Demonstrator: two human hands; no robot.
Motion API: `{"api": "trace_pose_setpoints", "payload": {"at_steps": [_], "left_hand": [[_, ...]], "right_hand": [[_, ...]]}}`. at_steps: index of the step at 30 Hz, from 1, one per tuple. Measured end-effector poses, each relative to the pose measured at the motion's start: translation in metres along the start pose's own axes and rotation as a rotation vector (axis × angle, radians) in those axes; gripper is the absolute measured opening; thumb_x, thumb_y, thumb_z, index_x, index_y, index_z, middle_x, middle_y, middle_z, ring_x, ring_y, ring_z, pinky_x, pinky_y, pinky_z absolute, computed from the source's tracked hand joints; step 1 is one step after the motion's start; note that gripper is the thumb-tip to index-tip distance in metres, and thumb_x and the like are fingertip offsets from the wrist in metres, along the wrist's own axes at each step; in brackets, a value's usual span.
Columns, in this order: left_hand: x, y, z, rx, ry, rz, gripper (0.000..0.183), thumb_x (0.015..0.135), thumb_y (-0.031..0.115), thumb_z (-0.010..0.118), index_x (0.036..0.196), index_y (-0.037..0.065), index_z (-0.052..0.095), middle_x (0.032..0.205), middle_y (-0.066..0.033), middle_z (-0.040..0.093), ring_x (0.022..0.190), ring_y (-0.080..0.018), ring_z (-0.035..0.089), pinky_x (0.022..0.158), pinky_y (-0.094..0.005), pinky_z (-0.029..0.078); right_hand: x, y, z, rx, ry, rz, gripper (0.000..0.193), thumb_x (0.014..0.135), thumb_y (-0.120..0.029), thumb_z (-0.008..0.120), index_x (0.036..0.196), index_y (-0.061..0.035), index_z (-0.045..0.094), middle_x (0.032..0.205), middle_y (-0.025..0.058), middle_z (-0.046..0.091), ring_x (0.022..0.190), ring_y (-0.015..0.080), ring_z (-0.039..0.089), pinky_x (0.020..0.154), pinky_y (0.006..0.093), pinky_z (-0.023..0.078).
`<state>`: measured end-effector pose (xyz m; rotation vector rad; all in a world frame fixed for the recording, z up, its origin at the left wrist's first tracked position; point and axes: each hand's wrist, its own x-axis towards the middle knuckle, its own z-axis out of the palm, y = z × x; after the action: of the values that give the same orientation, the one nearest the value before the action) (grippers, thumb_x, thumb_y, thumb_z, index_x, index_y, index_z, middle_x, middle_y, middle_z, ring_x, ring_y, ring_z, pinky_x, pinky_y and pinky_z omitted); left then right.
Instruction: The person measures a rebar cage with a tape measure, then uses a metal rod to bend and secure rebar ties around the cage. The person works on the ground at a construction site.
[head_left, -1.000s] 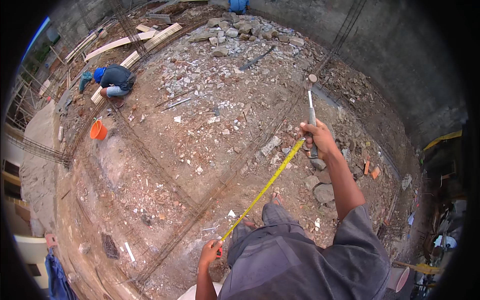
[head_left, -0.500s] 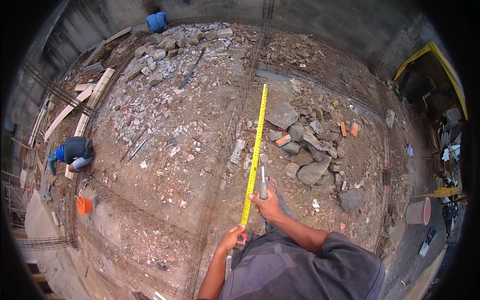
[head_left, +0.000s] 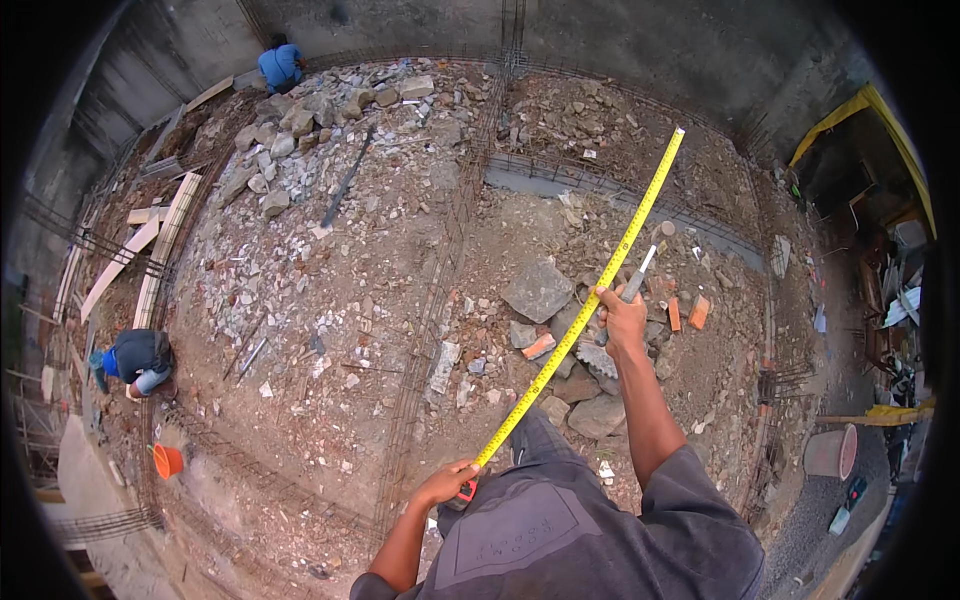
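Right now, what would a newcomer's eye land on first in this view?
The yellow tape measure, stretched diagonally across the middle, from the left hand near the bottom up past the right hand, which also grips a marker. Below lies rubble-strewn ground with grey stone slabs at centre and an orange bucket lower left.

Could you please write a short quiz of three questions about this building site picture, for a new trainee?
1. True or false: the yellow tape measure is stretched out between both hands.
2. Which hand holds the case end of the tape? A) left hand B) right hand
3. Fill in: near the crouching person at the left stands an orange ____.

Key
1. True; the blade also runs on past the right hand.
2. A
3. bucket
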<state>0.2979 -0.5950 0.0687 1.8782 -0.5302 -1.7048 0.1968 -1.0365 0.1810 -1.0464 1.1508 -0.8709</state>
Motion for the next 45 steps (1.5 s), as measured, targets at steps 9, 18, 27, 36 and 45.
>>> {"api": "trace_pose_setpoints", "payload": {"at_steps": [9, 18, 27, 36, 45], "left_hand": [[0.070, 0.132, -0.079, -0.318, 0.076, 0.084, 0.042, 0.109, 0.036, 0.051, 0.120, 0.001, 0.071, 0.096, -0.0091, 0.074, 0.086, -0.0178, 0.073, 0.078, -0.0321, 0.058], [0.222, 0.199, -0.234, -0.761, 0.175, 0.125, 0.040, 0.111, 0.036, 0.047, 0.118, 0.001, 0.065, 0.092, -0.0112, 0.071, 0.076, -0.0236, 0.075, 0.068, -0.0355, 0.061], [0.362, 0.364, -0.499, -0.505, 0.132, 0.062, 0.043, 0.110, 0.038, 0.049, 0.115, -0.001, 0.068, 0.090, -0.0132, 0.072, 0.072, -0.0237, 0.074, 0.067, -0.0347, 0.060], [0.506, 0.510, -0.618, -0.375, 0.094, -0.036, 0.042, 0.110, 0.039, 0.049, 0.112, 0.004, 0.072, 0.091, -0.0079, 0.072, 0.073, -0.0153, 0.069, 0.068, -0.0311, 0.057], [0.658, 0.634, -0.584, -0.488, 0.059, -0.027, 0.040, 0.111, 0.035, 0.046, 0.119, 0.000, 0.065, 0.094, -0.0116, 0.069, 0.084, -0.0234, 0.072, 0.077, -0.0380, 0.061]], "right_hand": [[0.049, -0.002, 0.062, -0.107, -0.011, 0.070, 0.038, 0.098, -0.041, 0.073, 0.101, -0.0046, 0.062, 0.090, 0.0058, 0.070, 0.054, 0.0082, 0.055, 0.043, 0.0253, 0.042], [0.140, 0.088, 0.105, -0.297, -0.071, 0.322, 0.031, 0.099, -0.035, 0.071, 0.097, -0.0051, 0.063, 0.081, 0.0038, 0.065, 0.052, 0.0089, 0.052, 0.043, 0.0279, 0.041], [0.348, 0.020, 0.296, -0.335, -0.005, 0.432, 0.033, 0.099, -0.036, 0.072, 0.099, -0.0040, 0.062, 0.080, 0.0041, 0.065, 0.054, 0.0095, 0.052, 0.045, 0.0284, 0.041], [0.412, -0.032, 0.330, -0.351, 0.130, 0.495, 0.031, 0.096, -0.032, 0.075, 0.088, -0.0070, 0.059, 0.064, 0.0004, 0.055, 0.047, 0.0107, 0.049, 0.043, 0.0283, 0.041], [0.614, -0.008, 0.316, -0.365, 0.079, 0.696, 0.031, 0.096, -0.034, 0.074, 0.098, -0.0045, 0.063, 0.068, 0.0035, 0.059, 0.053, 0.0139, 0.056, 0.048, 0.0322, 0.046]]}}
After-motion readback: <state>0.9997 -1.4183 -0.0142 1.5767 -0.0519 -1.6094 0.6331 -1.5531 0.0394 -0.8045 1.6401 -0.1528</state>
